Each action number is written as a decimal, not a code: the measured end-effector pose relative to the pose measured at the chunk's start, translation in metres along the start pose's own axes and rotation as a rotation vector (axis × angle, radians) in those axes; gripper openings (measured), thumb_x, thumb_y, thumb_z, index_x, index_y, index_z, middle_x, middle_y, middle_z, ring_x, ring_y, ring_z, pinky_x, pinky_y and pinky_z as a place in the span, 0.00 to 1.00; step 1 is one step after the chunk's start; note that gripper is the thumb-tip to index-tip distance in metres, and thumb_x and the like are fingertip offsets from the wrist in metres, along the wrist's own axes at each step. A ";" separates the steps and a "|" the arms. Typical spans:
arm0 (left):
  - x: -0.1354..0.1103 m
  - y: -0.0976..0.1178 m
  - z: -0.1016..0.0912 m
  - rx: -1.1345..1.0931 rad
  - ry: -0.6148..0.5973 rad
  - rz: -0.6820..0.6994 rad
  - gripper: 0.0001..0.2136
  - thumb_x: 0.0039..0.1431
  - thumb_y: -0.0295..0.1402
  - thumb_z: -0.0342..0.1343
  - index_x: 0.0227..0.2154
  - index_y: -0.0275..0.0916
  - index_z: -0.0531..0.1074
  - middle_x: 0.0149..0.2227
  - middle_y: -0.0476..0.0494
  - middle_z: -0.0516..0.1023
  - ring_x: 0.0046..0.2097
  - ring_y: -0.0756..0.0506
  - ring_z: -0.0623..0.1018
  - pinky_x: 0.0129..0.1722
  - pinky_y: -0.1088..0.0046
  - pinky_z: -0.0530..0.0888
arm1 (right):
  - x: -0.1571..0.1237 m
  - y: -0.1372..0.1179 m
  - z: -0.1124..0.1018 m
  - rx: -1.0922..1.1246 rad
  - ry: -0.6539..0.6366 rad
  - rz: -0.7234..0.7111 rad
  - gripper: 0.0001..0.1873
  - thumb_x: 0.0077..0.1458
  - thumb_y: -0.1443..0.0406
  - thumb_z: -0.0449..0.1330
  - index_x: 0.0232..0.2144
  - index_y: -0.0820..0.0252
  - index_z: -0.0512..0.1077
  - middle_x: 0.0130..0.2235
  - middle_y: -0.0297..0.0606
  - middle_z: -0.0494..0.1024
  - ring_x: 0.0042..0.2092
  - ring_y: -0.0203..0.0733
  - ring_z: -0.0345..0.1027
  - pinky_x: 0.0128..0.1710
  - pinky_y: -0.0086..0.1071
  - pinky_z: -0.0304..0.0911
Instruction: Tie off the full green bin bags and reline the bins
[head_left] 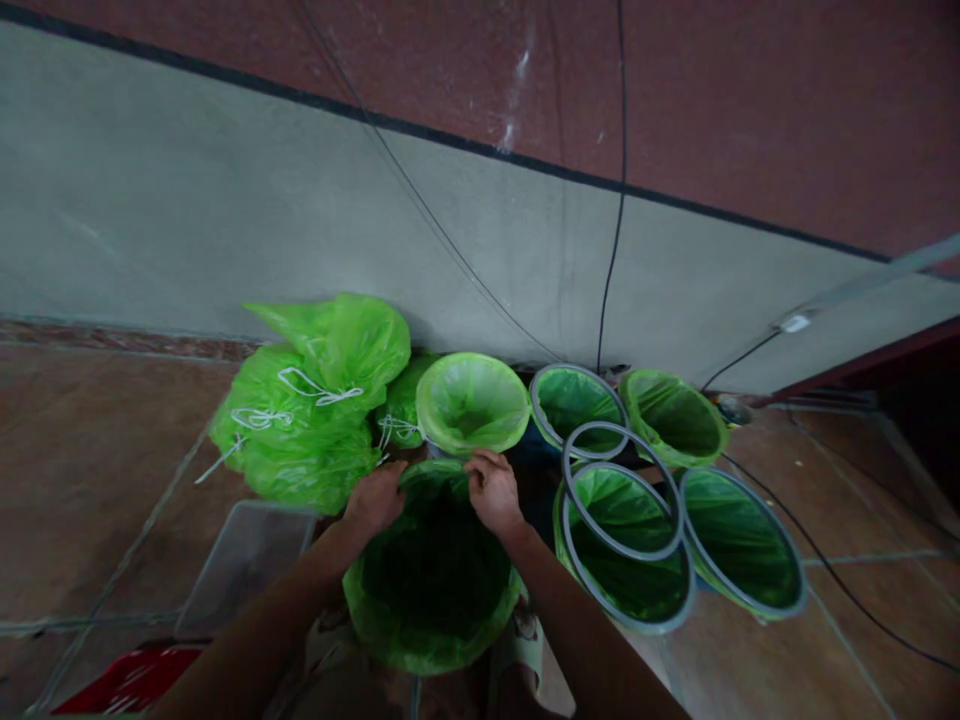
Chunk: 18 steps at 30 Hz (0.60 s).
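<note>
A bin lined with a green plastic bag (pixel 431 575) stands on the floor right in front of me. My left hand (pixel 375 497) and my right hand (pixel 493 490) both grip the liner at the bin's far rim, fingers curled over the plastic. Just behind my hands stands another lined bin (pixel 472 402). To my right, a loose grey ring (pixel 621 490) lies across a lined bin (pixel 626 560).
Tied green bags (pixel 311 415) with white drawstrings are piled at the left by the wall. Three more lined bins (pixel 742 540) stand at the right. A clear plastic lid (pixel 244 565) and a red object (pixel 131 682) lie at the lower left. Cables (pixel 847 590) run along wall and floor.
</note>
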<state>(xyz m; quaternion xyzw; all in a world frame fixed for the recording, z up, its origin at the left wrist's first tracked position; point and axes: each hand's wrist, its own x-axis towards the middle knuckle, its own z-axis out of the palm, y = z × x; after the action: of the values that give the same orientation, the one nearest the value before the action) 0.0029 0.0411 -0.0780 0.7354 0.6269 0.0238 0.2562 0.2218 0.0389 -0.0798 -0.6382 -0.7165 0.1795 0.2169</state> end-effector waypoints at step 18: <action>0.023 0.026 0.002 0.075 -0.014 0.038 0.11 0.60 0.33 0.53 0.45 0.40 0.72 0.45 0.39 0.80 0.49 0.41 0.78 0.48 0.66 0.71 | 0.009 0.005 0.010 -0.293 -0.314 0.184 0.10 0.61 0.62 0.57 0.43 0.57 0.74 0.39 0.42 0.81 0.42 0.43 0.74 0.39 0.30 0.60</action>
<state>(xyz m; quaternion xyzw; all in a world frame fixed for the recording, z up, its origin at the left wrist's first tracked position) 0.0323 0.0600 -0.0762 0.7565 0.6113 -0.0002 0.2323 0.2196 0.0490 -0.0901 -0.6900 -0.6985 0.1895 -0.0095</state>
